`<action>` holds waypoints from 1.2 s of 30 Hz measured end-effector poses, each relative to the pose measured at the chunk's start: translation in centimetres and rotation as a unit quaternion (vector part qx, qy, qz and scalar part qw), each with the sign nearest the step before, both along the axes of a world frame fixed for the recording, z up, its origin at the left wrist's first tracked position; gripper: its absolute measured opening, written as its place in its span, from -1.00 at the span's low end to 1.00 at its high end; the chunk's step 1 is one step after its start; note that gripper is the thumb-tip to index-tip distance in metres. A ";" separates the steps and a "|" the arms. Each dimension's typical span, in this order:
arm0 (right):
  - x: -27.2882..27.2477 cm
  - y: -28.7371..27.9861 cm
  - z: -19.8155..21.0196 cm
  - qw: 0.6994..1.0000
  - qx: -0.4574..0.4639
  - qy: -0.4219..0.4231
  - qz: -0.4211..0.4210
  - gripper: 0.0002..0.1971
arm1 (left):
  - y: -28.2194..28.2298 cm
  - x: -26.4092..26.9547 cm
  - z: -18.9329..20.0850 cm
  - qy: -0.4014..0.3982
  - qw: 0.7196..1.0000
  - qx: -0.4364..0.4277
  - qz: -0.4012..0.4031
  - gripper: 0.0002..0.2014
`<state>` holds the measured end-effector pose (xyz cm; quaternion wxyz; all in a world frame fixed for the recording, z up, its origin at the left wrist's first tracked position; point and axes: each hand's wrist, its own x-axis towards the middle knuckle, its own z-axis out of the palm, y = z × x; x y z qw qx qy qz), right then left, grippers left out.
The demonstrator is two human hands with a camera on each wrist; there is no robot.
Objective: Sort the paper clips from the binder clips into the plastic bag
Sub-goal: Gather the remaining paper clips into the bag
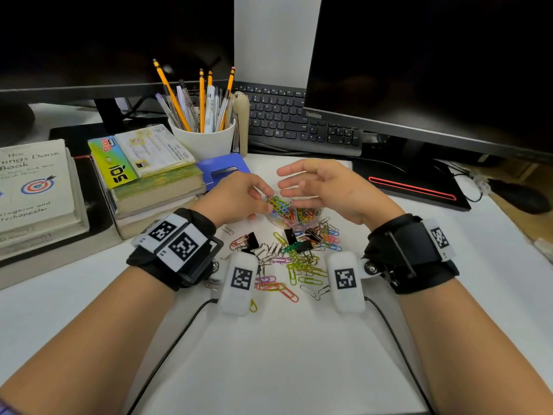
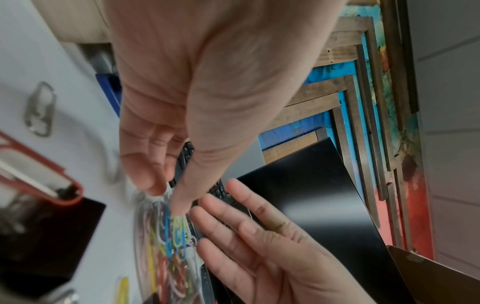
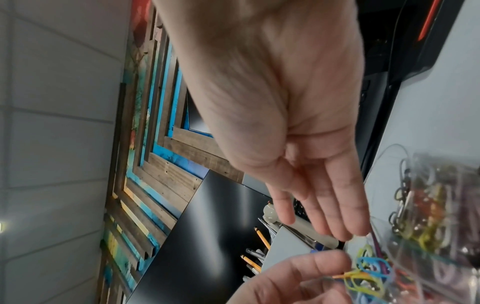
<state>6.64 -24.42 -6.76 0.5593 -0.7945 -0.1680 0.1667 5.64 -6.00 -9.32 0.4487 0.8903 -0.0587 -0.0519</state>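
My left hand pinches a tangled bunch of coloured wire paper clips over the mouth of the clear plastic bag, which lies toward the far edge of the table, partly filled. My right hand hovers just beside it, fingers straight and relaxed, holding nothing. To do this well, I should spread the mouth with my right hand, then lower the bunch inside before letting go. The black metal binder clips stay in the loose pile nearer me.
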 end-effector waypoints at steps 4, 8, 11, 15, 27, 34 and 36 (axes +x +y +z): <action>0.3 -0.6 0.1 0.993 -0.093 -0.068 -0.013 -0.69 | 0.0 0.0 0.0 -0.002 1.000 0.013 -0.007 -0.73; -0.1 -0.5 0.1 0.980 -0.180 -0.049 0.072 -0.63 | 0.1 0.0 -0.1 -0.037 0.999 0.021 -0.010 -0.82; 0.0 -0.3 0.1 0.982 -0.167 -0.061 0.058 -0.61 | -0.1 -0.2 -0.3 -0.036 0.999 0.026 -0.017 -0.86; 0.4 -0.7 0.0 0.980 -0.171 -0.104 0.007 -0.67 | -0.2 -0.1 -0.3 -0.050 0.999 0.002 -0.008 -0.88; 0.1 -0.4 -0.2 0.976 -0.198 -0.069 0.055 -0.64 | -0.1 -0.1 -0.3 -0.064 0.997 0.038 -0.015 -0.83; -0.6 -3.0 2.0 0.965 -0.261 0.026 0.014 -0.86 | -0.9 -1.0 1.1 0.052 0.997 -0.054 -0.030 -0.90; -0.6 -3.8 2.5 0.941 -0.335 0.049 0.006 -0.82 | -1.3 -1.6 1.5 0.080 0.994 -0.040 -0.061 -0.94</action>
